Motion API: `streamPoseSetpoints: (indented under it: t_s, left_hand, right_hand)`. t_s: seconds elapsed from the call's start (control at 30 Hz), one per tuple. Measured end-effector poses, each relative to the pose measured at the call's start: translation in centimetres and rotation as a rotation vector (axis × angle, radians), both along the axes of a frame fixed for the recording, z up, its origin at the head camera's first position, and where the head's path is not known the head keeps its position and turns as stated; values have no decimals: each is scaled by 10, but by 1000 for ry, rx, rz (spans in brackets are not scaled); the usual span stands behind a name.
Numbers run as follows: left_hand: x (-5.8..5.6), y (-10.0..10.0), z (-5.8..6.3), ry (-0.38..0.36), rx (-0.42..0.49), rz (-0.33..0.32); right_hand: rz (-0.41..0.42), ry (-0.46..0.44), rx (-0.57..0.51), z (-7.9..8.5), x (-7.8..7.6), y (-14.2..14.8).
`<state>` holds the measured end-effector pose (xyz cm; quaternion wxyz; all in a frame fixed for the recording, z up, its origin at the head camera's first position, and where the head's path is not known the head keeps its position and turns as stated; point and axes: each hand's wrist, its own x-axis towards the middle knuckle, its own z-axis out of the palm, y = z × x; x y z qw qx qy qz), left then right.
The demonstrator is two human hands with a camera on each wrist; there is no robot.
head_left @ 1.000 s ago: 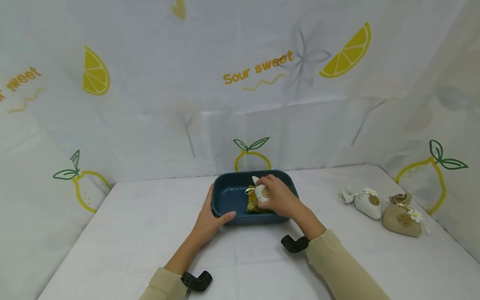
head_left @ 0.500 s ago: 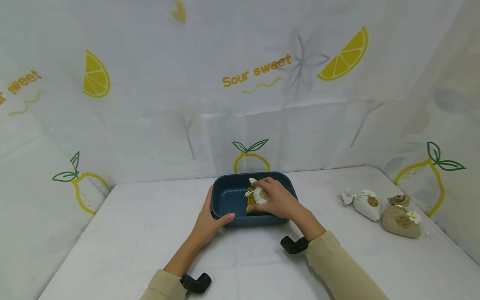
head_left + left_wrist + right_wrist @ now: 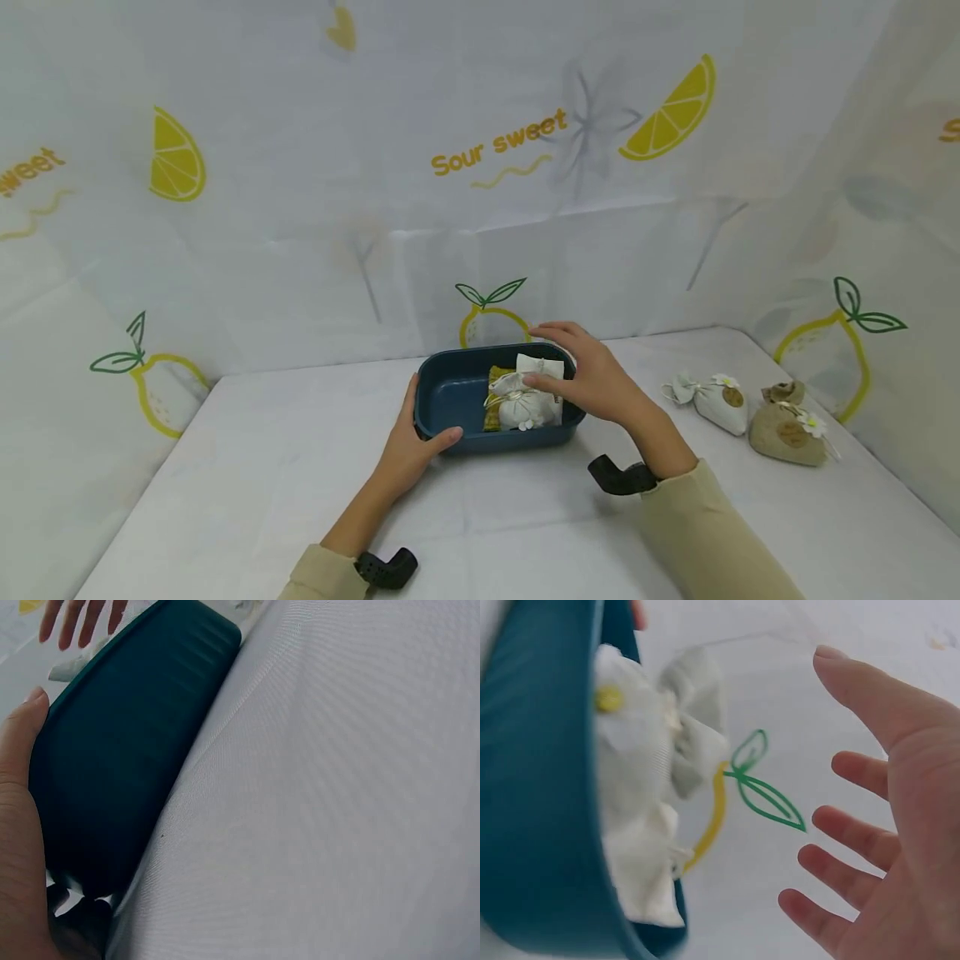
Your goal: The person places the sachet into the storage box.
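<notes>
A dark blue rectangular box [image 3: 453, 408] stands at the middle of the table in the head view. My left hand [image 3: 405, 450] holds its left end, thumb over the front rim and fingers along the left side. Inside, on the right, lie white drawstring sachets [image 3: 525, 408] with a white flower trim, beside a mustard-yellow one [image 3: 492, 400]. My right hand [image 3: 592, 375] is above the box's right end, fingers spread and holding nothing. In the right wrist view a gap shows between that hand [image 3: 885, 802] and the white sachets [image 3: 641, 772].
To the right on the table lie a white sachet [image 3: 722, 407] and a brown burlap sachet [image 3: 787, 433], both with flower trims. A white lemon-print cloth [image 3: 337, 267] hangs behind the table [image 3: 247, 467]. Black camera mounts [image 3: 386, 569] sit on both wrists.
My right hand has let go of the white sachet in the box and moved up and right, its fingers opening. The left hand stays on the box. The view has shifted slightly.
</notes>
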<state>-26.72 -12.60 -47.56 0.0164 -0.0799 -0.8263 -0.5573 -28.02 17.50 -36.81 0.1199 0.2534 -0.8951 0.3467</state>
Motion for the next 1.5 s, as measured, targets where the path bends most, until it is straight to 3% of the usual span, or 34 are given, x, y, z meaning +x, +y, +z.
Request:
streamPoseSetpoints:
  t_s: [0.37, 0.5, 0.83, 1.0, 1.2, 1.37, 1.5]
  left_hand:
    - [-1, -1, 0, 1, -27, 9]
    - [-1, 0, 0, -2, -27, 1]
    - [0, -1, -2, 1, -26, -2]
    - [0, 0, 0, 1, -26, -7]
    - [-1, -2, 1, -7, -29, -5]
    - [0, -2, 2, -9, -33, 0]
    - [-1, -2, 2, -5, -32, -8]
  right_hand:
    - [-110, 196, 29, 12, 13, 65]
    - [-183, 206, 56, 11, 18, 92]
    - [-296, 235, 21, -16, 33, 151]
    - [-328, 215, -12, -23, 32, 165]
    - [-355, 189, 67, -39, 24, 178]
    - [-386, 79, 126, -65, 17, 190]
    - [-433, 21, 155, -74, 15, 191]
